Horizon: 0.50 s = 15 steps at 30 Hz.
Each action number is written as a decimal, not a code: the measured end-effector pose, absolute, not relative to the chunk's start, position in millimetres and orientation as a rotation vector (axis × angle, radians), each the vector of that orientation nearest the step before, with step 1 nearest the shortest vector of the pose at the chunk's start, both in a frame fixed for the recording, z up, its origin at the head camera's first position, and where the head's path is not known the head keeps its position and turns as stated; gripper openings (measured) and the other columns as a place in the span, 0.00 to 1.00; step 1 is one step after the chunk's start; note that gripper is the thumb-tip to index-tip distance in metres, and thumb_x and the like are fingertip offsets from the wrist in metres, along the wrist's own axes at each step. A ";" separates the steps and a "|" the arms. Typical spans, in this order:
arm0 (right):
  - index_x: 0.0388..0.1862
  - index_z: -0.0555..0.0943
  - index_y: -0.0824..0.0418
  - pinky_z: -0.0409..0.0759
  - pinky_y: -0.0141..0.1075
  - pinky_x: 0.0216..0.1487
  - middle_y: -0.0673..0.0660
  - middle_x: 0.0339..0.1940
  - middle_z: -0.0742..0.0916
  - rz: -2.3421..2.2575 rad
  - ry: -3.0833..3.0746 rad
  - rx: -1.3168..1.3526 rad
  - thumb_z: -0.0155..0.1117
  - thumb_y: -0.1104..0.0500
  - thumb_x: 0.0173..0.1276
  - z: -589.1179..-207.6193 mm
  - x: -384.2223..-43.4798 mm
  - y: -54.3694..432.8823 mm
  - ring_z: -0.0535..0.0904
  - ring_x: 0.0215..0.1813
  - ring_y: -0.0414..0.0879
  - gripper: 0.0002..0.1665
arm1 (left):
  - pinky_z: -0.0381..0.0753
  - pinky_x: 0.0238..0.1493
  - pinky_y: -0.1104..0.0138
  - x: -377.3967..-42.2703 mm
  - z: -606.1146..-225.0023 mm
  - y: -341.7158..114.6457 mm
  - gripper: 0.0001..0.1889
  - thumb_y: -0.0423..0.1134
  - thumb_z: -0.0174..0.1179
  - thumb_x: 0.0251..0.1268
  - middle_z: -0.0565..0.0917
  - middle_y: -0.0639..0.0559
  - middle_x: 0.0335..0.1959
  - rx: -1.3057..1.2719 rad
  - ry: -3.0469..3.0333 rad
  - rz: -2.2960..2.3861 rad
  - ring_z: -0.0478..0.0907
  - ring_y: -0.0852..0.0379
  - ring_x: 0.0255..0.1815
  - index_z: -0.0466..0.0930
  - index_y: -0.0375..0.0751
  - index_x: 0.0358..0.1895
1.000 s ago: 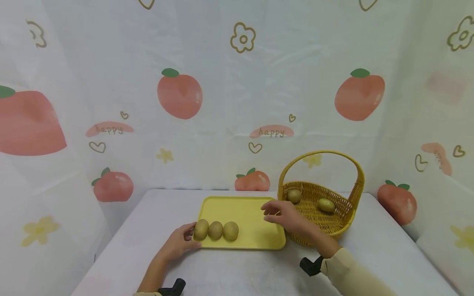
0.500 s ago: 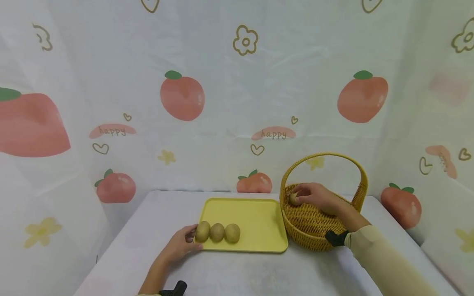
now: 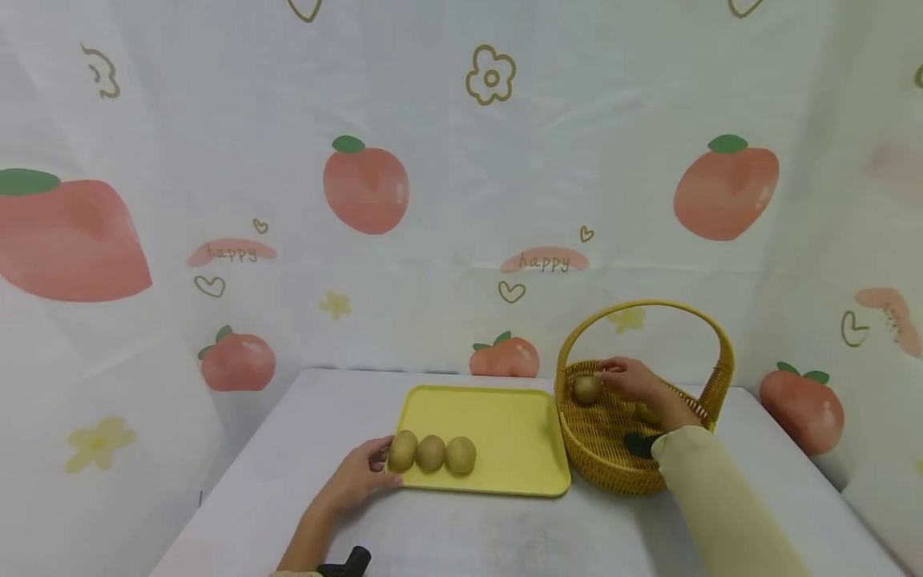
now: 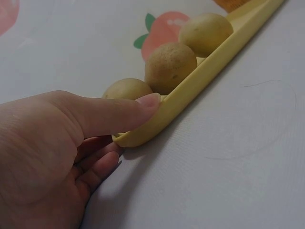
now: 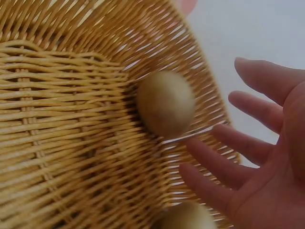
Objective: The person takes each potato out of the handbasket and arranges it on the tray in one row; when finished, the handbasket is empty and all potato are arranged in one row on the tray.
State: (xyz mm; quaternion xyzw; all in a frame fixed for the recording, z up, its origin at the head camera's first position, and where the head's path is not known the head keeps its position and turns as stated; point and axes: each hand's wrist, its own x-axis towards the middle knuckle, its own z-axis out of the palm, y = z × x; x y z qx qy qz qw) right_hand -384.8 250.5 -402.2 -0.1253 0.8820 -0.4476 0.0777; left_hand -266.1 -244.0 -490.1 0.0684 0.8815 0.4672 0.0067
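Three potatoes [image 3: 431, 453] sit in a row along the front left of a yellow tray [image 3: 515, 437]. My left hand [image 3: 360, 474] holds the tray's near left corner; in the left wrist view the thumb lies over the rim beside a potato [image 4: 170, 67], fingers at the outer side. Over the wicker basket [image 3: 613, 474] reaches my right hand [image 3: 636, 380], empty, fingers spread in the right wrist view. One potato [image 5: 166, 104] rests against the basket wall near those fingertips, apparently untouched. A second potato [image 5: 187, 218] is partly cut off by the frame; the forearm partly covers it in the head view.
The basket stands against the tray's right side, its tall arched handle [image 3: 652, 303] rising over the opening. A white cloth covers the table [image 3: 461, 533]. Behind hangs a white curtain [image 3: 433, 304] printed with peaches.
From above the tray, my right hand has moved right into the basket, reached a potato, and now sits slightly right of it with fingers off. The left hand stays at the tray's corner.
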 end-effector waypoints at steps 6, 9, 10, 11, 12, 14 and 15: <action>0.67 0.65 0.76 0.77 0.56 0.51 0.80 0.64 0.69 -1.315 2.663 -0.440 0.55 0.55 0.75 -420.9 -394.4 246.3 0.70 0.60 0.72 0.32 | 0.76 0.55 0.50 -265.8 -486.5 -242.3 0.42 0.36 0.77 0.45 0.80 0.38 0.54 0.162 2.765 1.474 0.78 0.44 0.51 0.68 0.28 0.66; 0.66 0.66 0.77 0.76 0.55 0.51 0.81 0.64 0.69 -1.213 2.723 -0.477 0.55 0.57 0.74 -424.2 -393.5 239.6 0.70 0.60 0.72 0.30 | 0.76 0.55 0.51 -265.5 -486.3 -241.7 0.42 0.36 0.77 0.45 0.79 0.37 0.55 0.164 2.761 1.475 0.78 0.43 0.52 0.68 0.28 0.66; 0.67 0.65 0.76 0.75 0.56 0.52 0.81 0.64 0.68 -1.192 2.722 -0.470 0.55 0.57 0.74 -424.1 -392.1 237.2 0.69 0.60 0.72 0.31 | 0.76 0.55 0.50 -265.5 -486.6 -241.9 0.42 0.36 0.77 0.45 0.79 0.37 0.55 0.168 2.761 1.474 0.78 0.43 0.52 0.68 0.28 0.66; 0.68 0.64 0.76 0.73 0.58 0.53 0.81 0.65 0.67 -1.176 2.718 -0.463 0.56 0.58 0.74 -424.4 -391.1 234.8 0.68 0.61 0.73 0.31 | 0.76 0.55 0.50 -265.5 -486.8 -241.8 0.42 0.36 0.77 0.45 0.79 0.37 0.55 0.170 2.763 1.469 0.78 0.43 0.52 0.68 0.28 0.66; 0.69 0.63 0.75 0.72 0.59 0.55 0.81 0.66 0.65 -1.167 2.712 -0.449 0.56 0.58 0.73 -425.0 -390.6 233.1 0.66 0.63 0.74 0.32 | 0.76 0.55 0.50 -265.6 -487.1 -241.8 0.42 0.37 0.77 0.45 0.79 0.37 0.55 0.173 2.762 1.467 0.78 0.43 0.52 0.68 0.28 0.66; 0.69 0.62 0.75 0.70 0.61 0.57 0.81 0.67 0.64 -1.131 2.723 -0.460 0.58 0.58 0.72 -426.7 -390.0 229.6 0.63 0.64 0.76 0.33 | 0.76 0.55 0.50 -265.8 -488.1 -242.1 0.42 0.37 0.77 0.46 0.79 0.37 0.56 0.184 2.762 1.458 0.77 0.43 0.52 0.67 0.28 0.67; 0.69 0.63 0.75 0.69 0.62 0.57 0.81 0.66 0.64 -1.125 2.728 -0.462 0.59 0.58 0.72 -427.6 -390.4 228.3 0.63 0.64 0.75 0.33 | 0.76 0.55 0.50 -265.9 -488.5 -242.2 0.42 0.37 0.77 0.46 0.79 0.37 0.56 0.185 2.763 1.458 0.77 0.43 0.52 0.67 0.28 0.66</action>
